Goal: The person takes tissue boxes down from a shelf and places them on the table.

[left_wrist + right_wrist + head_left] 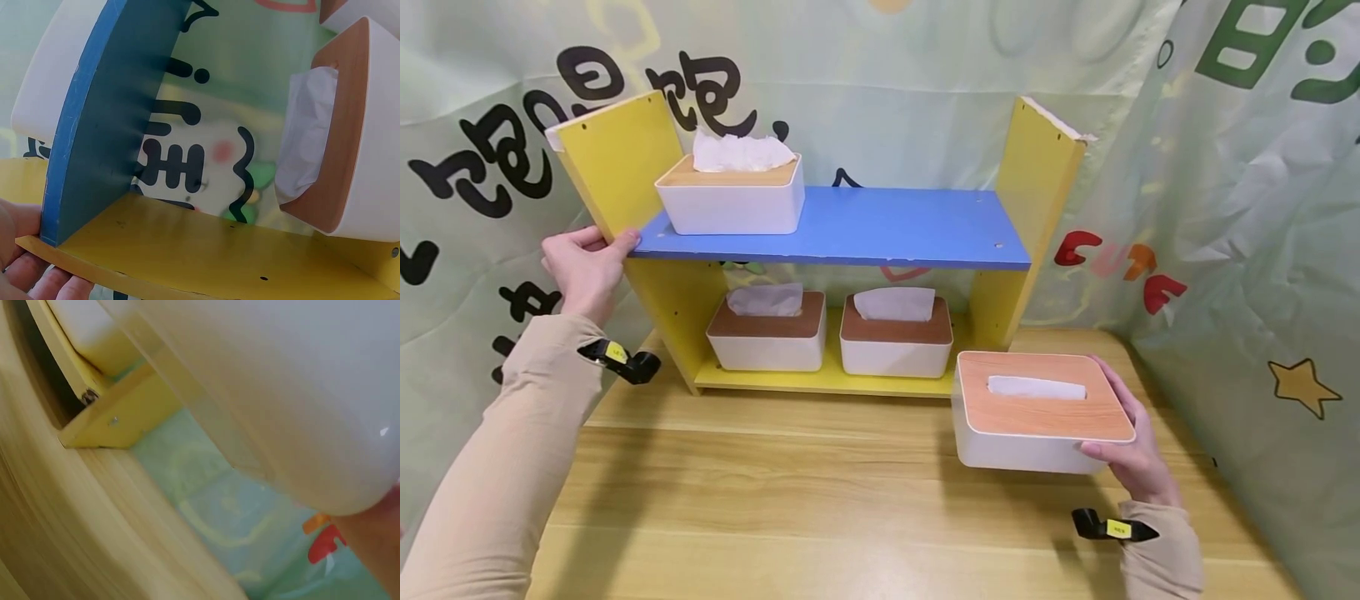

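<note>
In the head view my right hand (1138, 450) grips the right end of a white tissue box (1030, 450) with a wood-look lid, lifted over the table at the shelf's front right. My left hand (583, 271) holds the left side panel of a yellow and blue shelf (850, 225), thumb at the blue board's corner. One tissue box (737, 208) sits on the blue board at the left. Two more, a left tissue box (767, 350) and a right tissue box (895, 357), stand on the yellow bottom board. The right wrist view shows the held box's white underside from close up.
The shelf stands on a wooden table (775, 500). Behind it and to the right hangs a printed curtain (1225, 250) with letters and a star. The shelf's right side panel (1037, 192) rises just behind the held box.
</note>
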`<state>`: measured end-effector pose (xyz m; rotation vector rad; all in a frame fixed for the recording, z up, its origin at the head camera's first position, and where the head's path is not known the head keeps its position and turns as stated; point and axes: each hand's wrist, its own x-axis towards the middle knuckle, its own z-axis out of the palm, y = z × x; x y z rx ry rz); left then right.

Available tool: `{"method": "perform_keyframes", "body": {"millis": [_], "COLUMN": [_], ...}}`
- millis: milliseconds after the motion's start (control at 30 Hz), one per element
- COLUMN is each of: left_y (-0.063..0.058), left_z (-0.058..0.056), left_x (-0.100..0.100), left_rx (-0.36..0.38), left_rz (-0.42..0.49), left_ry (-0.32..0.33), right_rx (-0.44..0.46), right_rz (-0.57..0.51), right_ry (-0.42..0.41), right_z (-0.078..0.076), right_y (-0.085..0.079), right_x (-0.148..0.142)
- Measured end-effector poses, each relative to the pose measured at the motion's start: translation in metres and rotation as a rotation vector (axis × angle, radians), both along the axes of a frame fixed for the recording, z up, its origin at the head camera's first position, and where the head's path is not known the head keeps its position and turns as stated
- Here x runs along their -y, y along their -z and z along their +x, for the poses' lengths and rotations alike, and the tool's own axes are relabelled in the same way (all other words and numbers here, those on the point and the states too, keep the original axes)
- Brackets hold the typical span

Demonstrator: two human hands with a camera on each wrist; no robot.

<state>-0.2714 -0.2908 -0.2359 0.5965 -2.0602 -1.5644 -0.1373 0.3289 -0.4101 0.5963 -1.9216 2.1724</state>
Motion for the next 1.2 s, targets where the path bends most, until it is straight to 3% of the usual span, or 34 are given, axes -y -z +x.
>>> {"method": "perform_keyframes", "body": {"millis": [467, 700, 1033, 1200], "left_y": [-0.001, 0.001, 0.002, 0.001], "left_z": [0.002, 0.001, 0.0, 0.0], "left_x": [0.0, 0.0, -0.001, -0.002], "left_rx": [-0.024, -0.008, -0.004, 0.007], "left_rz": [0.034, -0.011, -0.013, -0.004], "left_ry": [0.006, -0.003, 0.01, 0.008], "right_rx": [-0.015, -0.024, 0.072, 0.097], "right_rz": [-0.028, -0.045, -0.022, -0.003], "right_ry": [0.019, 0.002, 0.082, 0.09], "right_z": [-0.002, -0.003, -0.001, -0.008], "right_y": [0.027, 0.037, 0.048, 0.05], "right_x": [-0.039, -0.052, -0.067, -0.075]}}
